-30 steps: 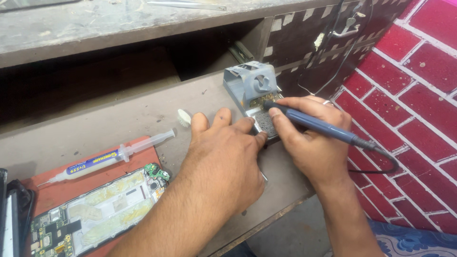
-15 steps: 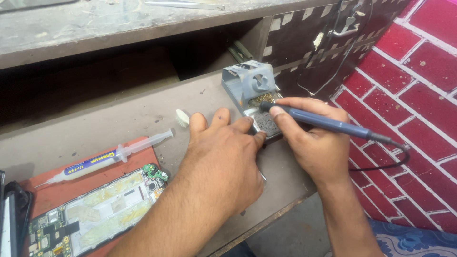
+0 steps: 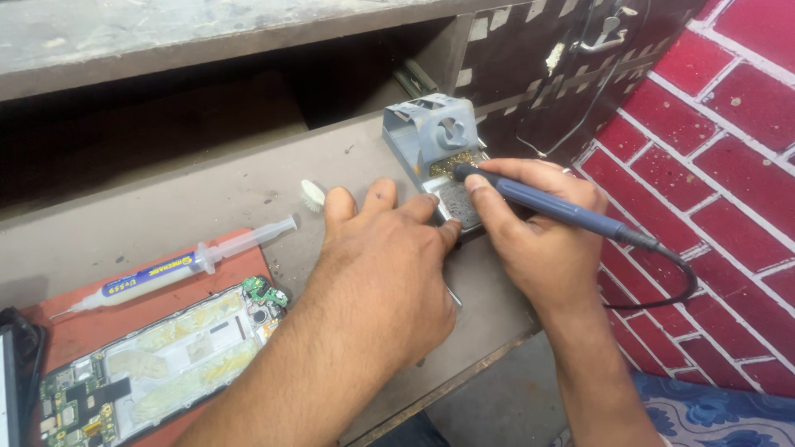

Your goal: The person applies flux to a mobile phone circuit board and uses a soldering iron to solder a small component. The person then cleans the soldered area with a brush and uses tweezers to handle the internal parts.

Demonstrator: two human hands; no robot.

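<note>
**Iron tip at the stand, left hand bracing**

Right hand [image 3: 551, 248] wrapped around a blue soldering iron [image 3: 555, 207], pen-style, thumb and fingers near the front of the barrel. Tip end sits at the grey stand [image 3: 435, 136], over the brass wool pocket [image 3: 451, 163]; the tip itself is lost against the wool. Cord [image 3: 671, 277] runs off the rear end and loops down past the bench edge.

Left hand [image 3: 385, 273] lies flat on the bench [image 3: 207, 194], fingers spread, fingertips touching the stand's front tray. Holds nothing; looks to be steadying the stand.

Handling, as I judge it: iron is light and stiff, safe only on the blue grip; metal front end likely hot. Cord may drag at the rear. Stand is small and light enough to slide, hence a bracing hand makes sense.

Left of the hands: syringe [image 3: 178, 269] with a blue label lies on a red mat [image 3: 83, 327], beside an opened phone [image 3: 157, 368] with board exposed. Small white piece [image 3: 313, 195] near the left fingertips, kind unclear.

Hidden: the tray under the fingers, the phone's lower end cut off by the frame, dark thing at far left edge unreadable.
</note>
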